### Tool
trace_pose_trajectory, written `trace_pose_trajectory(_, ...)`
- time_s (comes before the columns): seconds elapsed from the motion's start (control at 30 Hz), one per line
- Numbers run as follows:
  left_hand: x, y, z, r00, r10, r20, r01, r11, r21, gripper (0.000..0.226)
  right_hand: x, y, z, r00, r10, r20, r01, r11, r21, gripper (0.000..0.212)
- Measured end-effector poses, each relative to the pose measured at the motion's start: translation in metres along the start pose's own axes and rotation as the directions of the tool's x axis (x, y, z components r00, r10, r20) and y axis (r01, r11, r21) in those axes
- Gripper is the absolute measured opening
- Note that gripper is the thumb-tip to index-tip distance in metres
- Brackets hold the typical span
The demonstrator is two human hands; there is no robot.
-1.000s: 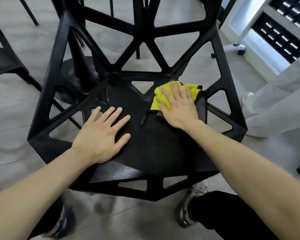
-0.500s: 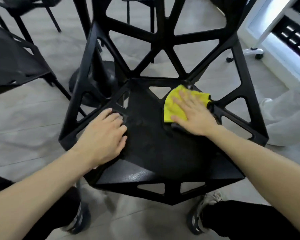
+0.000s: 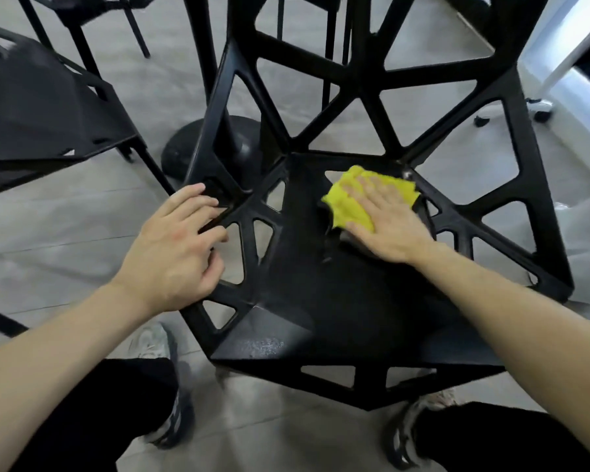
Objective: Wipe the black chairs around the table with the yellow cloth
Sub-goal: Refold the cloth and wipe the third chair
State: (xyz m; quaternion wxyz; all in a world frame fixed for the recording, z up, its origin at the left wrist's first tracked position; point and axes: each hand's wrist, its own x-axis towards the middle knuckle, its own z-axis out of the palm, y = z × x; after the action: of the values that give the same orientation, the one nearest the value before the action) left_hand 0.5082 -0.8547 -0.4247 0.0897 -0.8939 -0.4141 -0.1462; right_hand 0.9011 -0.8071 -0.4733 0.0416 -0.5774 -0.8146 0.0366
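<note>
A black chair (image 3: 321,301) with an open triangular lattice frame stands right in front of me, its seat facing up. The yellow cloth (image 3: 346,207) lies at the back of the seat, near the right rear corner. My right hand (image 3: 387,224) lies flat on the cloth with straight fingers and presses it onto the seat, covering most of it. My left hand (image 3: 174,247) is at the chair's left side, fingers curled over a strut of the side frame and thumb against the seat edge.
A second black chair (image 3: 41,107) stands to the left. The table's black pedestal base (image 3: 191,148) sits behind the chair. A white wheeled stand (image 3: 542,107) and someone's light trousers (image 3: 586,233) are at the right. My shoes rest on the grey floor below.
My left hand has left the seat surface, moved to the chair's left side and curled onto the frame. My right hand stays flat on the cloth at the back of the seat.
</note>
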Motion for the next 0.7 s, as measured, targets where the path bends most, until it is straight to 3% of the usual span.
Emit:
trace_pose_trajectory(0.07, 0.000, 0.001, 0.002, 1.000, 0.005, -0.006, -0.005, 1.000, 0.000, 0.027, 0.036, -0.003, 0.007, 0.990, 0.138, -0.036, -0.139, 0.990, -0.017, 0.078)
trace_pose_trajectory(0.17, 0.001, -0.001, 0.002, 1.000, 0.008, -0.017, -0.008, 1.000, 0.000, 0.029, 0.060, -0.054, 0.019, 0.978, 0.201, -0.055, -0.195, 0.977, 0.088, 0.069)
trace_pose_trajectory(0.27, 0.002, -0.002, 0.001, 1.000, 0.008, -0.005, -0.008, 1.000, -0.004, 0.035, 0.026, -0.118, 0.020, 0.993, 0.084, -0.088, -0.070, 0.986, 0.149, 0.070)
trace_pose_trajectory(0.37, 0.001, -0.003, 0.002, 1.000, 0.011, 0.004, -0.011, 1.000, -0.011, 0.037, -0.056, -0.176, 0.002, 0.995, -0.100, 0.008, 0.095, 0.959, 0.266, 0.070)
trace_pose_trajectory(0.43, 0.001, -0.002, 0.003, 1.000, 0.013, 0.016, -0.013, 1.000, 0.005, 0.040, -0.103, -0.171, -0.015, 0.974, -0.221, 0.042, 0.204, 0.946, 0.250, 0.071)
trace_pose_trajectory(0.47, 0.001, -0.001, 0.003, 1.000, 0.010, 0.027, -0.011, 1.000, 0.020, 0.042, -0.113, -0.149, -0.019, 0.976, -0.210, 0.051, 0.197, 0.962, 0.190, 0.073)
trace_pose_trajectory(0.53, -0.001, 0.000, 0.003, 0.999, -0.009, 0.040, 0.007, 0.999, 0.051, 0.043, -0.111, -0.090, -0.024, 0.999, 0.003, 0.041, -0.004, 1.000, 0.019, 0.084)
trace_pose_trajectory(0.6, -0.001, 0.001, 0.004, 0.999, -0.018, 0.034, 0.016, 0.998, 0.060, 0.041, -0.095, -0.042, -0.023, 0.959, 0.272, 0.075, -0.268, 0.962, -0.059, 0.095)
trace_pose_trajectory(0.7, 0.001, 0.000, 0.003, 0.999, -0.025, 0.027, 0.024, 0.999, 0.035, 0.043, -0.052, -0.050, -0.002, 0.903, 0.423, 0.075, -0.422, 0.906, -0.031, 0.095)
